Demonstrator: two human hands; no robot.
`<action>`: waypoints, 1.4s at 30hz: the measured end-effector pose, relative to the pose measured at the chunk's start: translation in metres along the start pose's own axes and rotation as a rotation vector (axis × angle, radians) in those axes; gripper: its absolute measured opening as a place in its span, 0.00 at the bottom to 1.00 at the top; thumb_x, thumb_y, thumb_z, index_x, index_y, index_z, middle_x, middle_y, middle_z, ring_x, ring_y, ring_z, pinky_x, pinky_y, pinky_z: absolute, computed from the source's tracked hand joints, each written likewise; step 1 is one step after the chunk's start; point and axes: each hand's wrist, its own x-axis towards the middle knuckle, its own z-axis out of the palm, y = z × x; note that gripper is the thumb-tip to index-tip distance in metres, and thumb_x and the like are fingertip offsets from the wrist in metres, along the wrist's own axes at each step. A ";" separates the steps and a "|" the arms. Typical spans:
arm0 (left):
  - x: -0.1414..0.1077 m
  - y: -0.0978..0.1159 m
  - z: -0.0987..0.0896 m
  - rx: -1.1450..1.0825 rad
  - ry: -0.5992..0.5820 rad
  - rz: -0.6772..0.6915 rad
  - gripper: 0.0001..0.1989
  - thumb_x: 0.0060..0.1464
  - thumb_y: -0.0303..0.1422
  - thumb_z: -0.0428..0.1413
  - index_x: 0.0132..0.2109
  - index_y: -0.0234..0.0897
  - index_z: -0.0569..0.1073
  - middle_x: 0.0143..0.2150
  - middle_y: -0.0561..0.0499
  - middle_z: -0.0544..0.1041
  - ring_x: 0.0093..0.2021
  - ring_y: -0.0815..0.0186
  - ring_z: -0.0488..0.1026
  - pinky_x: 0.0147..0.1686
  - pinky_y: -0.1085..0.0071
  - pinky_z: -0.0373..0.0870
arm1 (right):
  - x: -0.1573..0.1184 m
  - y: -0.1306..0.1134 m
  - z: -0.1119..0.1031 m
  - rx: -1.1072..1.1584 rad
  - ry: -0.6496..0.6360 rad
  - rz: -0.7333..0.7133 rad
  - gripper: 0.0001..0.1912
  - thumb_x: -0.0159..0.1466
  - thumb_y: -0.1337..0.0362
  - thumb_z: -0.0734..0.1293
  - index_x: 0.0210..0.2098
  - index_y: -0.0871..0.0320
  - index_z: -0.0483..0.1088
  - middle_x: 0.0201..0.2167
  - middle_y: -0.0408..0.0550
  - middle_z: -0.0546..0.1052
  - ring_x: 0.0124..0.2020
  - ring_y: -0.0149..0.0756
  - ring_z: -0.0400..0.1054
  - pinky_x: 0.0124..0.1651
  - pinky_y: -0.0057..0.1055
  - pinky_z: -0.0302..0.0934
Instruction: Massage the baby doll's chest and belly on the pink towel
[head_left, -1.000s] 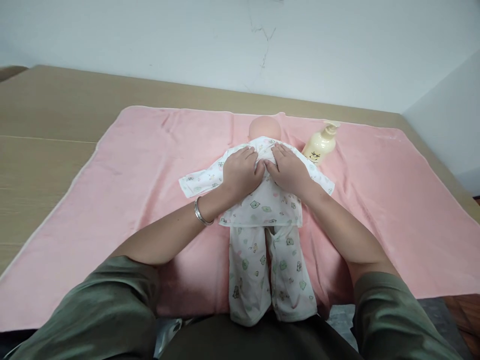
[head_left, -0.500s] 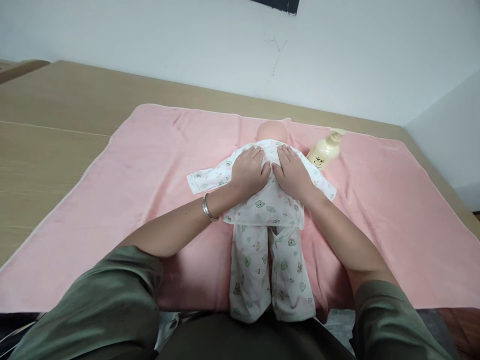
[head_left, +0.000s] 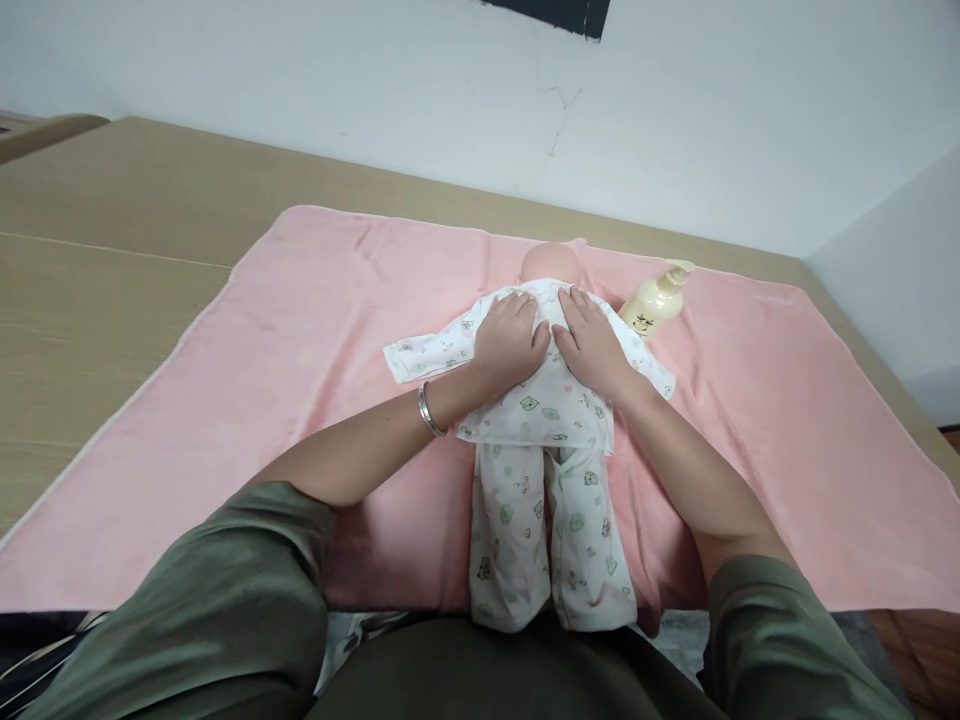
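Bottle [head_left: 654, 304], contents unclear, sits just beside the clothed doll [head_left: 553, 400].

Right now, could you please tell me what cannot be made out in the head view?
In the head view:
Face of the doll: hidden behind its own head.
Printed shirt under the left hand and right hand: covered by them.
Base of the pump bottle: behind a shirt sleeve; its marking is too small to read.
Dark wall panel: cut off by the top edge.
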 end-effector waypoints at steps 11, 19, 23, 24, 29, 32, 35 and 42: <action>-0.001 0.001 -0.002 -0.007 0.017 -0.014 0.23 0.62 0.33 0.44 0.55 0.21 0.73 0.55 0.34 0.73 0.58 0.52 0.69 0.62 0.54 0.65 | 0.000 0.001 0.004 -0.002 0.063 -0.012 0.31 0.72 0.59 0.52 0.70 0.71 0.55 0.69 0.61 0.51 0.71 0.50 0.43 0.71 0.48 0.42; 0.000 0.001 -0.002 -0.009 0.016 -0.006 0.23 0.62 0.33 0.43 0.54 0.20 0.74 0.55 0.34 0.73 0.58 0.52 0.69 0.62 0.54 0.65 | -0.001 -0.006 0.001 -0.013 0.054 0.020 0.30 0.73 0.61 0.53 0.70 0.70 0.55 0.69 0.60 0.51 0.71 0.49 0.43 0.71 0.46 0.40; 0.000 0.001 -0.001 -0.014 0.006 -0.021 0.24 0.62 0.33 0.44 0.55 0.19 0.73 0.56 0.33 0.72 0.59 0.52 0.68 0.63 0.54 0.64 | -0.001 -0.005 0.001 -0.008 0.058 0.024 0.30 0.72 0.61 0.53 0.70 0.70 0.55 0.69 0.59 0.51 0.71 0.49 0.43 0.71 0.47 0.40; 0.000 0.001 -0.001 -0.014 0.006 -0.021 0.24 0.63 0.34 0.44 0.55 0.19 0.73 0.56 0.33 0.72 0.59 0.52 0.68 0.63 0.54 0.64 | -0.001 -0.005 0.002 -0.007 0.054 0.026 0.30 0.72 0.61 0.53 0.70 0.70 0.55 0.69 0.59 0.51 0.71 0.49 0.43 0.71 0.46 0.40; 0.000 0.000 -0.001 0.003 0.033 0.001 0.24 0.62 0.34 0.42 0.53 0.21 0.74 0.54 0.34 0.73 0.57 0.53 0.70 0.61 0.55 0.66 | -0.001 -0.002 0.003 0.007 0.065 0.009 0.31 0.72 0.60 0.52 0.70 0.70 0.55 0.69 0.59 0.51 0.71 0.49 0.43 0.71 0.48 0.41; 0.000 -0.001 -0.001 0.028 0.056 0.028 0.23 0.62 0.34 0.42 0.52 0.22 0.75 0.53 0.35 0.74 0.56 0.53 0.71 0.59 0.54 0.68 | -0.001 -0.001 0.005 0.010 0.076 -0.006 0.31 0.72 0.59 0.52 0.69 0.70 0.56 0.68 0.59 0.52 0.70 0.49 0.44 0.71 0.49 0.42; 0.000 -0.001 0.000 0.024 0.054 0.028 0.23 0.62 0.34 0.42 0.51 0.22 0.75 0.52 0.35 0.75 0.55 0.52 0.71 0.60 0.54 0.67 | -0.001 -0.001 0.005 0.010 0.076 -0.005 0.31 0.72 0.59 0.52 0.69 0.70 0.56 0.68 0.59 0.52 0.70 0.49 0.44 0.71 0.48 0.42; -0.001 -0.001 0.001 -0.012 0.041 0.017 0.25 0.62 0.33 0.42 0.54 0.18 0.73 0.54 0.32 0.73 0.57 0.51 0.69 0.61 0.51 0.66 | -0.001 0.000 0.005 0.021 0.081 -0.010 0.32 0.72 0.57 0.51 0.69 0.71 0.56 0.68 0.59 0.52 0.70 0.49 0.43 0.71 0.48 0.42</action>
